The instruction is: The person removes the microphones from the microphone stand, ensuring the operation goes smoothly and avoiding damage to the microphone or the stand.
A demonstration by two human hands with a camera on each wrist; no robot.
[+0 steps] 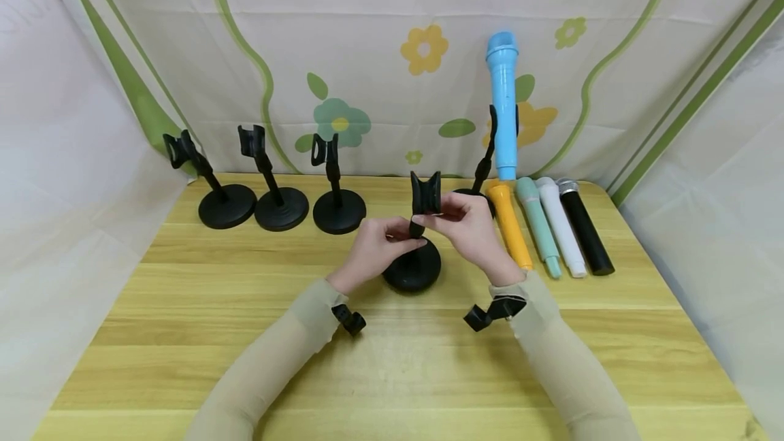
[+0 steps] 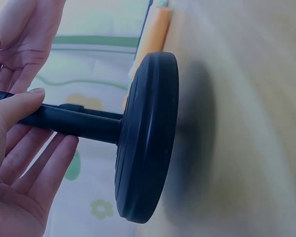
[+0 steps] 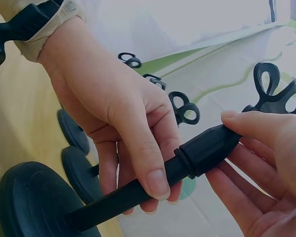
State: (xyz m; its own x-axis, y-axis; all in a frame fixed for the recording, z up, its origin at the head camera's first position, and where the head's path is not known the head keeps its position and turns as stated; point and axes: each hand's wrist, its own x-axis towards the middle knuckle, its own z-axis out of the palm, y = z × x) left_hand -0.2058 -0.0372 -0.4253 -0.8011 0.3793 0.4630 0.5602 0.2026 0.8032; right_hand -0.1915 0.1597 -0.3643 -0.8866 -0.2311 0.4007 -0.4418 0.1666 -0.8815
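Note:
A black microphone stand is held by both hands in front of me, its round base lifted a little off the table in the left wrist view. My left hand pinches the post between thumb and fingers. Higher up, my right hand grips the thicker collar just below the clip. That forked clip points upward and holds nothing. Behind my right hand stands another black stand with a light blue microphone in its clip.
Three more black stands line the back left of the wooden table. At the right lie an orange microphone, a mint one, a white one and a black one. A patterned cloth hangs behind.

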